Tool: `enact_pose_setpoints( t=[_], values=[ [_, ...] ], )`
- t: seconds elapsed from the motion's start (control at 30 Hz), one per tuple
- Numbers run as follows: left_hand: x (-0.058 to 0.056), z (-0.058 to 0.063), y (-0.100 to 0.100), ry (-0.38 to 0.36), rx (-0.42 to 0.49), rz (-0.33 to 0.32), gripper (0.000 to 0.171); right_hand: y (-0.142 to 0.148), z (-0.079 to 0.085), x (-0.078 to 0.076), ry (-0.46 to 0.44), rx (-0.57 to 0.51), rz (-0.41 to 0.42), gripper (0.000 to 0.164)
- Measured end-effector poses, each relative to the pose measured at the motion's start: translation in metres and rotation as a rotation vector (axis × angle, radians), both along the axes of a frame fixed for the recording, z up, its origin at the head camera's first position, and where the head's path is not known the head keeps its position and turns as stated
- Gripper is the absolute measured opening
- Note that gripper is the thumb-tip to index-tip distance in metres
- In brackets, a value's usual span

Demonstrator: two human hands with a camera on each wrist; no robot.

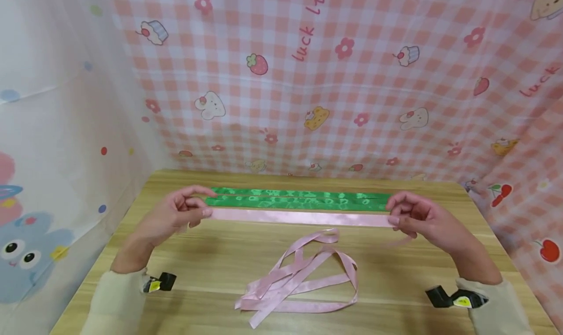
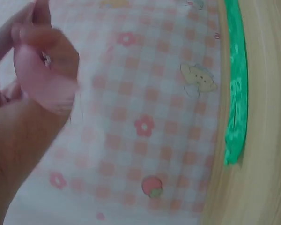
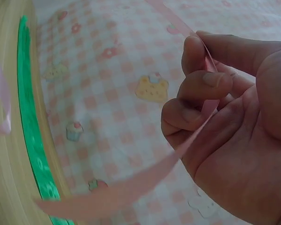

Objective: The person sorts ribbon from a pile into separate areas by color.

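Note:
A length of pink satin ribbon is stretched straight between both hands. The left hand pinches one end between thumb and fingers; a short pink tail curls at that hand in the left wrist view. The right hand pinches the other end, and a loose tail hangs from its curled fingers in the right wrist view. Just beyond the stretched piece, green shiny strips lie side by side along the table's back. Nearer the person lies a loose, looped pile of pink ribbon.
The wooden table carries all of this. A pink checked cloth with printed figures hangs behind it, and a white printed cloth hangs on the left. Each wrist wears a small black camera mount.

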State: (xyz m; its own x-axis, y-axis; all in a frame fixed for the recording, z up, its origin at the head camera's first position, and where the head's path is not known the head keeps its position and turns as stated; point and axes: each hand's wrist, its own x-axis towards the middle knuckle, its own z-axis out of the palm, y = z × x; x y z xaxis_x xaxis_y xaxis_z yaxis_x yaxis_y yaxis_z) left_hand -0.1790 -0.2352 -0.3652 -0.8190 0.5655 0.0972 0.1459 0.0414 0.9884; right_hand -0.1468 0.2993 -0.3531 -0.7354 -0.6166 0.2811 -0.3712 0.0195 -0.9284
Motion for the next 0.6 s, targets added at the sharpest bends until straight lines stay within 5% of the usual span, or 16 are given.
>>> enact_pose_setpoints(
  t=[0.13,0.37,0.6],
  values=[
    [0.001,-0.002,-0.018,0.004,0.139,-0.091,0.041,0.015,-0.002,0.002,-0.005,0.000,-0.018,0.027],
    [0.004,-0.008,-0.032,0.027,-0.170,0.237,0.026,0.043,-0.006,0.004,-0.029,0.031,-0.056,0.026],
    [0.000,-0.027,-0.052,-0.011,-0.226,0.218,0.029,0.066,-0.022,0.005,-0.039,0.112,-0.164,0.022]
  ],
)
